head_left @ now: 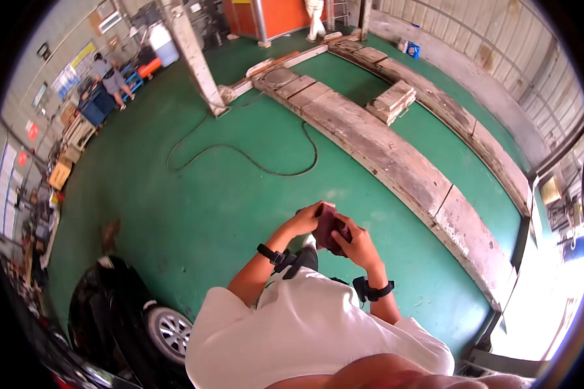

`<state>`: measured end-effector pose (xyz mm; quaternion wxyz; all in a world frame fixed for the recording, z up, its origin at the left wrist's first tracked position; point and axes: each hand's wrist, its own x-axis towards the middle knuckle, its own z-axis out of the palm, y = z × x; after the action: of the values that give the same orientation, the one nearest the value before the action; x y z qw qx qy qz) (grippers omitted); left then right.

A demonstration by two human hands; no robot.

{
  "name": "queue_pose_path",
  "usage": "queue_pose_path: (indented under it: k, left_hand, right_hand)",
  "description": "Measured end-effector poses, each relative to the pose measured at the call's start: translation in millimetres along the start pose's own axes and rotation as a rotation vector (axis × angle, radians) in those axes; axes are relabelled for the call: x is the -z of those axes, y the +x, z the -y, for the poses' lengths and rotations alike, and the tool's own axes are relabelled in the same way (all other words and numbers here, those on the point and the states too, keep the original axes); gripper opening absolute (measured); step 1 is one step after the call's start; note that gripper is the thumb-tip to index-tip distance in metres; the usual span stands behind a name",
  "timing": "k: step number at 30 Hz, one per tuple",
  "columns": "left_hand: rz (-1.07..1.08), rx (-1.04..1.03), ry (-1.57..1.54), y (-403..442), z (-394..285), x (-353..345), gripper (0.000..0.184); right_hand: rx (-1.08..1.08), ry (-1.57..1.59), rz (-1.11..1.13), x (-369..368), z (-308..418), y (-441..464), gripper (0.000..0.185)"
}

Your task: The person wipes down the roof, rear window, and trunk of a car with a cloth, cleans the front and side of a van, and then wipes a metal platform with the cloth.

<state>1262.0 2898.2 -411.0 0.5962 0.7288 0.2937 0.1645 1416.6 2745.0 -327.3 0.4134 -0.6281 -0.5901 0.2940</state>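
Observation:
A dark maroon cloth (328,228), bunched up, is held in front of my body between both hands. My left hand (307,219) is closed on its upper left side. My right hand (358,245) grips it from the right, thumb laid over the folds. Part of the fingers on each hand is hidden by the cloth. Black straps with small devices sit around both wrists. Below the hands, a shoe tip shows against the green floor (240,214).
A car lift with two long worn ramps (396,155) runs along the right, a block (392,102) between them. A black hose (240,150) curls on the floor ahead. A black car (120,311) stands behind left. Another person (110,79) is by the workbenches at far left.

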Motion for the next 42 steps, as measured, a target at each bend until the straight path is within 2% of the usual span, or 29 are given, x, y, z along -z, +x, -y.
queue_pose_path:
  k: [1,3,5,7,8,9,11,12,13,14,15,17,19,20,21,22,23,25,27,29,31,33,34,35,36,37,39,40,42]
  left_hand:
    - [0.019,-0.002,0.014,16,0,2,0.041]
    - [-0.172,-0.064,0.512,52,3,11,0.037]
    - [-0.204,-0.069,0.464,95,20,17,0.036]
    - [-0.381,0.094,0.406,136,26,28,0.032]
    - [-0.406,0.05,0.377,157,35,32,0.031]
    - [-0.501,-0.069,0.256,175,49,28,0.029]
    - [-0.54,-0.249,0.331,216,61,17,0.035]
    - [-0.407,-0.258,0.303,231,75,4,0.033]
    - [-0.276,-0.269,0.283,250,77,-4,0.032]
    - [-0.02,-0.256,0.298,269,81,-12,0.027]
    - [-0.006,-0.242,0.298,280,70,-16,0.027]
    - [-0.17,-0.261,0.47,304,36,-24,0.014]
    - [-0.537,-0.332,0.411,349,22,-14,0.015]
    - [-0.576,-0.284,0.316,367,11,-3,0.017]
    - [-0.612,-0.226,0.215,380,-5,4,0.019]
    - [-0.605,-0.188,0.105,394,-18,4,0.019]
    - [-0.602,-0.147,-0.004,409,-25,0,0.02]
    - [-0.541,-0.277,0.132,430,-16,-24,0.017]
    - [-0.495,-0.564,0.208,449,-24,-52,0.014]
    - [0.023,-0.217,-0.271,469,-11,-81,0.019]
    - [0.224,-0.11,-0.678,494,-24,-95,0.04]
    - [-0.029,-0.253,-0.475,519,-36,-97,0.059]
    - [-0.181,-0.149,-0.599,531,-42,-96,0.056]
    - [-0.321,-0.149,-0.729,546,-49,-96,0.054]
    - [-0.404,-0.118,-0.837,567,-41,-92,0.051]
    - [-0.438,-0.15,-0.777,579,-61,-81,0.051]
    - [-0.37,-0.504,-0.782,603,-80,-69,0.035]
    - [-0.385,-0.481,-0.781,610,-90,-72,0.035]
    - [-0.395,-0.328,-0.435,626,-106,-80,0.025]
  right_hand:
    - [-0.006,0.008,-0.022,7,-6,10,0.049]
    - [0.07,-0.082,-0.008,19,-19,33,0.061]
    - [0.083,-0.123,-0.06,28,-47,59,0.064]
    - [-0.101,-0.247,-0.009,44,-66,91,0.06]
    - [-0.105,-0.25,-0.026,54,-75,105,0.06]
    - [-0.03,-0.306,0.059,67,-85,122,0.054]
    - [0.095,-0.438,0.271,101,-100,148,0.041]
    - [0.131,-0.435,0.256,118,-89,162,0.032]
    - [0.13,-0.444,0.256,136,-90,179,0.032]
    - [0.156,-0.449,0.167,152,-95,193,0.031]
    - [0.173,-0.444,0.078,164,-101,203,0.029]
    - [0.046,-0.471,-0.13,188,-113,217,0.023]
    - [-0.153,-0.66,-0.067,211,-137,224,0.024]
    - [-0.162,-0.662,-0.067,218,-144,230,0.024]
    - [-0.272,-0.658,0.062,224,-150,234,0.025]
    - [-0.385,-0.65,0.197,231,-156,235,0.026]
    - [-0.399,-0.655,0.216,237,-165,241,0.026]
    - [-0.239,-0.662,0.219,239,-192,254,0.028]
    - [-0.024,-0.552,-0.09,248,-223,278,0.027]
    - [0.087,-0.427,-0.363,272,-235,310,0.03]
    - [0.133,-0.347,-0.401,296,-260,336,0.032]
    - [0.17,-0.262,-0.457,328,-284,355,0.034]
    - [0.159,-0.277,-0.242,344,-294,362,0.035]
    - [0.145,-0.287,-0.024,359,-302,364,0.036]
    - [0.144,-0.286,0.023,367,-314,367,0.037]
    - [0.136,-0.279,0.026,373,-325,369,0.037]
    - [0.105,-0.207,0.176,379,-348,367,0.034]
    - [0.103,-0.314,0.21,381,-359,364,0.033]
    - [0.11,-0.201,0.171,389,-371,361,0.032]
